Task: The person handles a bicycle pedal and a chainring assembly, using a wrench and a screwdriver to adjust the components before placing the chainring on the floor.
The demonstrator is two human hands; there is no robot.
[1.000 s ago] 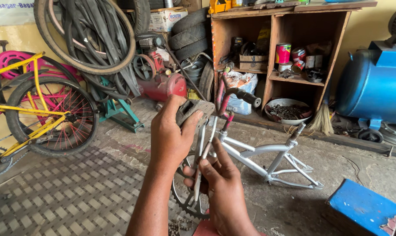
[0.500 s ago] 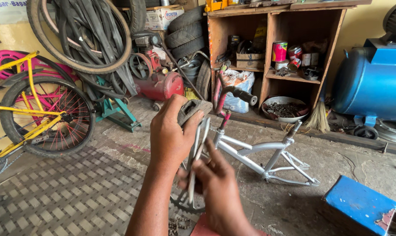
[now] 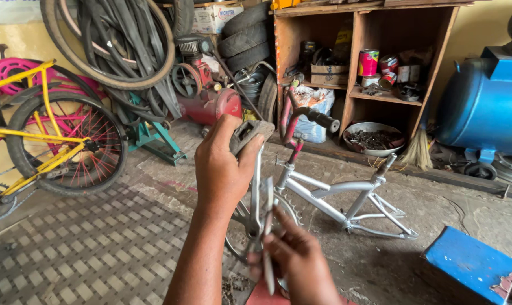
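Bare floor [image 3: 436, 209] opens rightward; the silver bike frame [image 3: 335, 195] blocks straight ahead.

Left hand [image 3: 222, 169] wraps a grey pedal [image 3: 249, 134] at the top of a metal crank arm [image 3: 256, 192]; right hand [image 3: 292, 265] below it pinches a slim metal tool [image 3: 267, 226] against the crank's lower end. Just behind the crank stands a small silver bike frame [image 3: 346, 195] with red stem and black handlebar grip. Far left of the frame, a yellow bicycle [image 3: 47, 141]; behind it a red compressor [image 3: 210, 104] and a wooden shelf [image 3: 369, 51]; right of it a blue tank [image 3: 484, 107] and blue box [image 3: 470, 262]
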